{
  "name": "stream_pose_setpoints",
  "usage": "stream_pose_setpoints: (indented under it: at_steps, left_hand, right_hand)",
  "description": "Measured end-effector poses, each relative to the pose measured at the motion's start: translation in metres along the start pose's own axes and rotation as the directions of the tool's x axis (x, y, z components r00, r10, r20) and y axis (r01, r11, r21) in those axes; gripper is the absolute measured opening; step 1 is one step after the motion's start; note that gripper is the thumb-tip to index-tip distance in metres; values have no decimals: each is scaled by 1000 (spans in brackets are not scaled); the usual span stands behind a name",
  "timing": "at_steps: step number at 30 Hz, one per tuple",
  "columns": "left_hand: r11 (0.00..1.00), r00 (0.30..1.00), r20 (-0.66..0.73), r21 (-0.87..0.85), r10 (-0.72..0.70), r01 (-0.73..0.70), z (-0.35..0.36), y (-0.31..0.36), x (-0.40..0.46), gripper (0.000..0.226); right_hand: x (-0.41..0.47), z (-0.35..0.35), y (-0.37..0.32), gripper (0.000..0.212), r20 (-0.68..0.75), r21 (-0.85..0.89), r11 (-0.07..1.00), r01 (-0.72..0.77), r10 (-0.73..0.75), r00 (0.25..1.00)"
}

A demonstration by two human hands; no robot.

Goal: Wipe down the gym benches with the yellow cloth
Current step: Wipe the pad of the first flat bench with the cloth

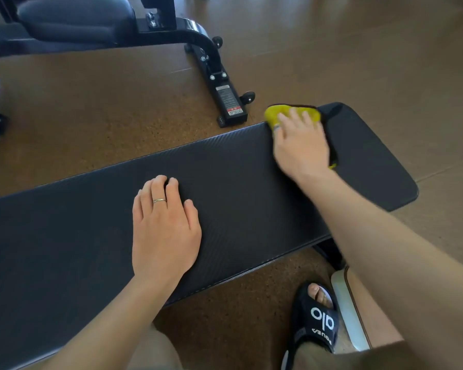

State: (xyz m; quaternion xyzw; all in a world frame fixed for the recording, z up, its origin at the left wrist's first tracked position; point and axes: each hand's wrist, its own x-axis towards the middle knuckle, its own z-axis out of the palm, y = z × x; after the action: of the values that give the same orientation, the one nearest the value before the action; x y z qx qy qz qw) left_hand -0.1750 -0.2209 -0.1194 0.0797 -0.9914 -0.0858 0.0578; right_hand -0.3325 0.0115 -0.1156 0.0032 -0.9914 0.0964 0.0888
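The right hand [300, 145] presses the crumpled yellow cloth [278, 114] flat against the long black padded bench [225, 188], at the far edge, near the gap between the long pad and the short end pad. Its fingers lie spread over the cloth, not curled round it. The left hand [163, 225] rests open on the middle of the same pad, holding nothing.

I think the cloth can slide off the far edge to the brown speckled floor [104, 108], because part of it already hangs over. The gap may also catch it.

The black slide sandal [316, 316] shows white letters "alo". A label sits on the foot bar of the second black bench frame [225, 97], but its text is too small to read.
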Motion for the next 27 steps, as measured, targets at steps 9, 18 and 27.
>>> stream_pose_setpoints:
  at_steps: [9, 18, 27]
  left_hand:
    - [1000, 1000, 0, 9, 2, -2, 1, -2, 0, 46]
    - [1000, 1000, 4, 30, 5, -6, 1, 0, 0, 46]
    - [999, 1000, 2, 33, 22, -22, 0, -1, 1, 48]
  right_hand:
    - [-27, 8, -51, 48, 81, 116, 831, 544, -554, 829]
    - [-10, 0, -24, 41, -10, 104, 986, 127, -127, 992]
    - [-90, -13, -5, 43, 10, 117, 891, 439, -443, 896]
